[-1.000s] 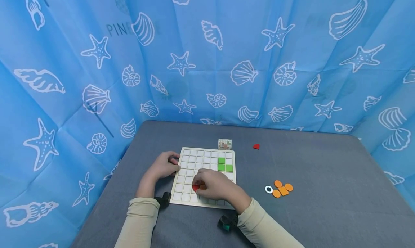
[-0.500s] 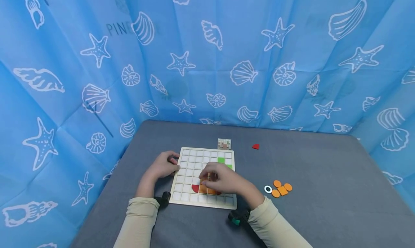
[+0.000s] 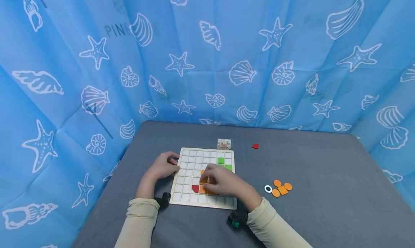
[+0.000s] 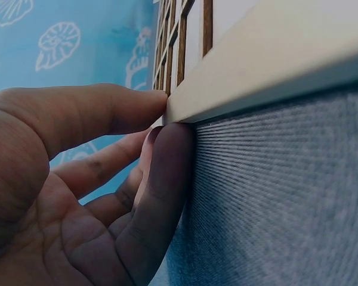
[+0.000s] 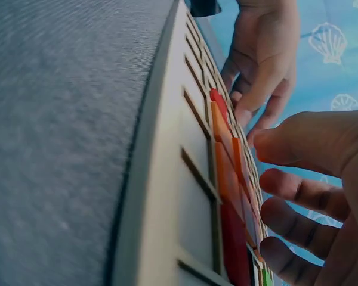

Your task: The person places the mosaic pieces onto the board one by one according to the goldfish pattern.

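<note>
A pale square grid board [image 3: 186, 171] lies on the grey table. My left hand [image 3: 164, 165] pinches its left edge, thumb at the top rim and fingers against the side, as the left wrist view shows. Over the middle of the board hovers my right hand [image 3: 223, 181], thumb and fingers apart above the orange square tiles [image 3: 203, 189], with nothing seen between them. A red quarter-round tile [image 3: 195, 188] sits left of the orange ones; another red tile [image 5: 234, 241] shows at their other end in the right wrist view. Green square tiles [image 3: 221, 160] lie toward the upper right, partly covered by my right hand.
A small pattern card [image 3: 224, 144] stands at the board's far edge. One loose red quarter-round tile [image 3: 255, 146] lies farther right. Right of the board are several orange pieces [image 3: 282, 190] and a white ring-shaped piece [image 3: 268, 189]. A blue shell-print curtain [image 3: 207, 75] hangs behind the table.
My right hand has left the red tile at the left and moved right and a little away, over the orange tiles. The red tile stays on the board. My left hand keeps its grip.
</note>
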`<control>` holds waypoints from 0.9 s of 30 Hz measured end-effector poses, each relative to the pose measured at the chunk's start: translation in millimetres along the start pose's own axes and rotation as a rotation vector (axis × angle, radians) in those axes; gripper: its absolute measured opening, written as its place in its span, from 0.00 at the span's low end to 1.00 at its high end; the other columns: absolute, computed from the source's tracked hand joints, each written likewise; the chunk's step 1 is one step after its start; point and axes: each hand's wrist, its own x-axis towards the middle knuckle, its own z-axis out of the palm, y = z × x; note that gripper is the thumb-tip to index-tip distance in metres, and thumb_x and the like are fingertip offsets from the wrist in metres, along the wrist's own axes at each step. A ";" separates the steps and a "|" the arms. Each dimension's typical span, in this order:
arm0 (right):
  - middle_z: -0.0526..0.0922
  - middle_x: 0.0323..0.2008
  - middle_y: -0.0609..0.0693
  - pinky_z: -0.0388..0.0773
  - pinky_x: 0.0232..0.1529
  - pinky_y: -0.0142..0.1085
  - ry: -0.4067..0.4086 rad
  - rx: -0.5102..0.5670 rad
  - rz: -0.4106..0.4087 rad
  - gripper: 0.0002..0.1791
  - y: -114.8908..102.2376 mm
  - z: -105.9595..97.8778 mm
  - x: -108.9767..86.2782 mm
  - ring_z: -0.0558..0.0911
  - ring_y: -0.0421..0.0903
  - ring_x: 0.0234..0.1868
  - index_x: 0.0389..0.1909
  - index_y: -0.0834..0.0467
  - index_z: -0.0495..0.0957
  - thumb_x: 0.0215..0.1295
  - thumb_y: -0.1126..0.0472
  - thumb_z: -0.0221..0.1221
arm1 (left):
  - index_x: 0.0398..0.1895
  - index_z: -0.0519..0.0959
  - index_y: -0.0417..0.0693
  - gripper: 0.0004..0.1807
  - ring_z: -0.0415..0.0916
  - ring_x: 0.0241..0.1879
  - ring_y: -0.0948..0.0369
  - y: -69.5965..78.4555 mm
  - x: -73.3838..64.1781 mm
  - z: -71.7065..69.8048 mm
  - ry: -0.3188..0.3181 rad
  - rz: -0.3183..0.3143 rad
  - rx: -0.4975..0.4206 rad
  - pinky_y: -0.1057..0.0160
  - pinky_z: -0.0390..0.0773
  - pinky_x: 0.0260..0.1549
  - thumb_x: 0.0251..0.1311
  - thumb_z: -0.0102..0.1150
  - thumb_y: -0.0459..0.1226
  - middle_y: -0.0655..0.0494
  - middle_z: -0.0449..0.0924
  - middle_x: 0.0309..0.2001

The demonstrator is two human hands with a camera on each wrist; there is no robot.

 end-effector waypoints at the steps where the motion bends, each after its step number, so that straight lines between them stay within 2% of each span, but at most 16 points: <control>1: 0.82 0.40 0.46 0.76 0.35 0.30 -0.003 -0.012 0.004 0.08 -0.5 0.8 0.1 0.74 0.35 0.32 0.48 0.53 0.90 0.73 0.60 0.66 | 0.65 0.79 0.38 0.25 0.79 0.32 0.56 0.6 -0.3 -0.1 0.000 -0.001 -0.004 0.59 0.85 0.30 0.63 0.67 0.29 0.46 0.79 0.40; 15: 0.81 0.40 0.47 0.75 0.36 0.30 -0.005 -0.067 0.002 0.07 -4.7 0.3 -1.3 0.74 0.38 0.33 0.47 0.55 0.91 0.72 0.61 0.67 | 0.66 0.78 0.37 0.25 0.79 0.32 0.56 7.2 -7.6 -3.6 -0.008 -0.003 -0.035 0.59 0.85 0.30 0.64 0.65 0.28 0.45 0.78 0.41; 22: 0.82 0.41 0.46 0.78 0.39 0.31 -0.002 -0.001 -0.001 0.06 -0.2 -3.9 -5.9 0.77 0.39 0.35 0.45 0.54 0.90 0.72 0.61 0.67 | 0.66 0.78 0.37 0.26 0.79 0.32 0.55 6.5 -7.3 -3.2 -0.009 -0.011 -0.034 0.59 0.85 0.30 0.64 0.66 0.28 0.45 0.79 0.42; 27: 0.84 0.43 0.46 0.79 0.39 0.32 0.033 0.090 -0.015 0.07 10.5 -14.8 -19.2 0.77 0.38 0.37 0.46 0.54 0.90 0.73 0.61 0.65 | 0.66 0.78 0.37 0.25 0.79 0.32 0.56 6.3 -5.9 -3.4 -0.012 -0.007 -0.030 0.59 0.85 0.30 0.64 0.66 0.28 0.45 0.79 0.41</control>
